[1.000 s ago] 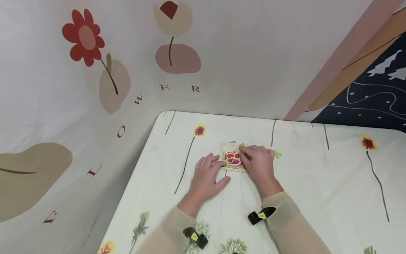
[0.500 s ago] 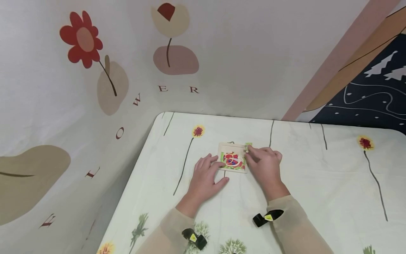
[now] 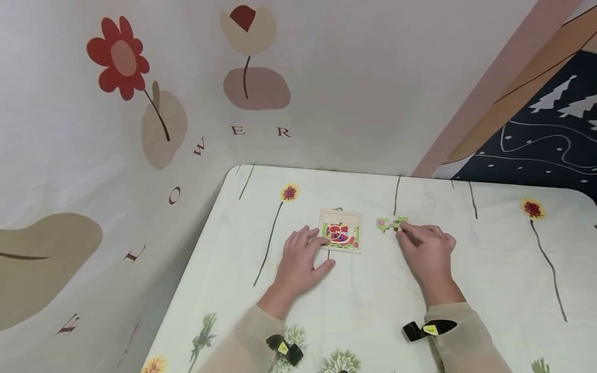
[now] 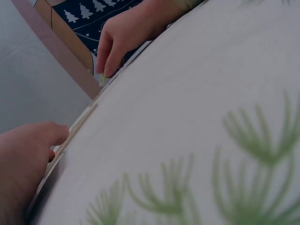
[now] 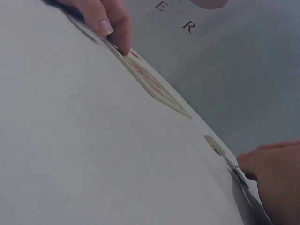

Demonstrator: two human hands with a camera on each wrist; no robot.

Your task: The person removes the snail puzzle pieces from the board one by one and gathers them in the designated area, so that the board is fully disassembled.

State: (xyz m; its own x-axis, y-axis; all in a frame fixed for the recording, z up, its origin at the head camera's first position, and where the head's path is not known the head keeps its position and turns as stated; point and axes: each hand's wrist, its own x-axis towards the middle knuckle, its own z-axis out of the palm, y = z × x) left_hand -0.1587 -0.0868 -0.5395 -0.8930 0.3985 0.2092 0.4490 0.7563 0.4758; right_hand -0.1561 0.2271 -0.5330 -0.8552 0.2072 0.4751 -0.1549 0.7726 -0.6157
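A small wooden jigsaw tray (image 3: 341, 249) lies on the table, with a red and blue snail picture in its lower part and bare wood along the top. My left hand (image 3: 300, 261) rests at the tray's left side, its fingers spread and the fingertips on the rim. To the right of the tray, my right hand (image 3: 428, 254) pinches a green jigsaw piece (image 3: 397, 223) between thumb and fingers, close over the cloth. Beside that piece, on its left, lies another green jigsaw piece (image 3: 382, 224) with a pink spot.
A white tablecloth (image 3: 489, 259) with printed flowers covers the table. Behind it stands a pale curtain (image 3: 345, 103) printed with flowers and letters. A dark blue panel with white trees (image 3: 550, 134) hangs at the back right.
My right hand has moved right, away from the tray's upper right corner. A pink-spotted piece now shows on the cloth between tray and hand. My left hand has stayed at the tray.
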